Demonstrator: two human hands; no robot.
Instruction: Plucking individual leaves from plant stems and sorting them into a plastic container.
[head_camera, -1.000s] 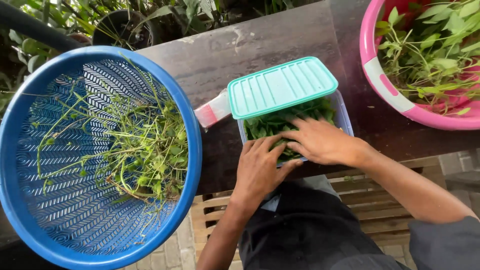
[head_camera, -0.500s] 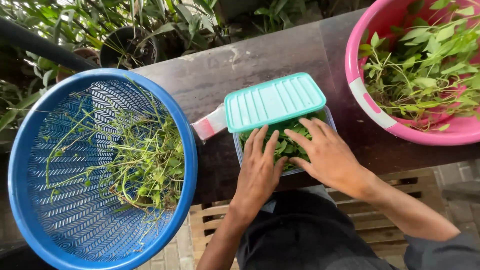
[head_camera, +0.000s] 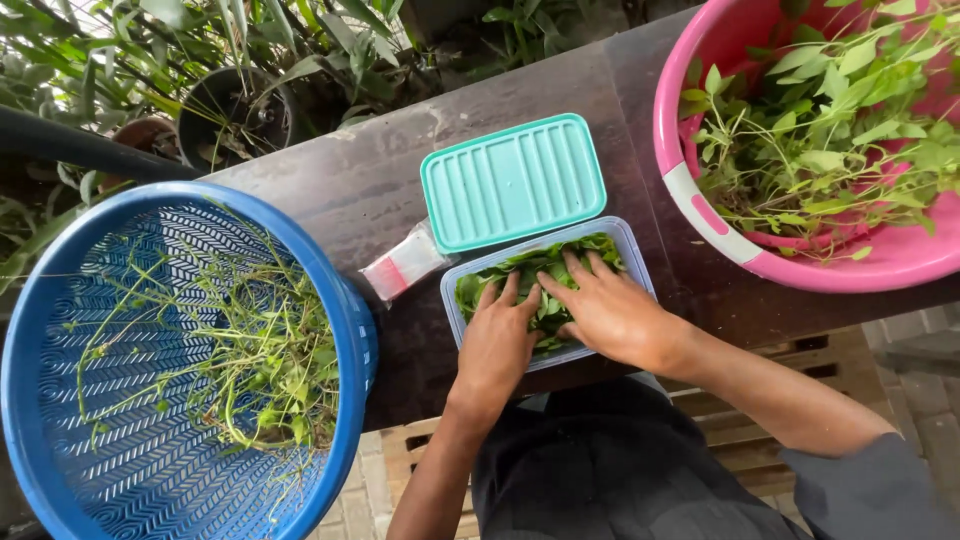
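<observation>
Both hands sit just below the centre of the frame, side by side and palm down. The left hand (head_camera: 497, 345) lies flat with its fingers stretched out and pointing toward the top of the frame, its forearm rising nearly straight from the bottom edge. The right hand (head_camera: 610, 315) is also flat, fingers spread and angled toward the upper left, close beside the left. Its bare forearm comes in from the lower right, where a dark sleeve begins.
</observation>
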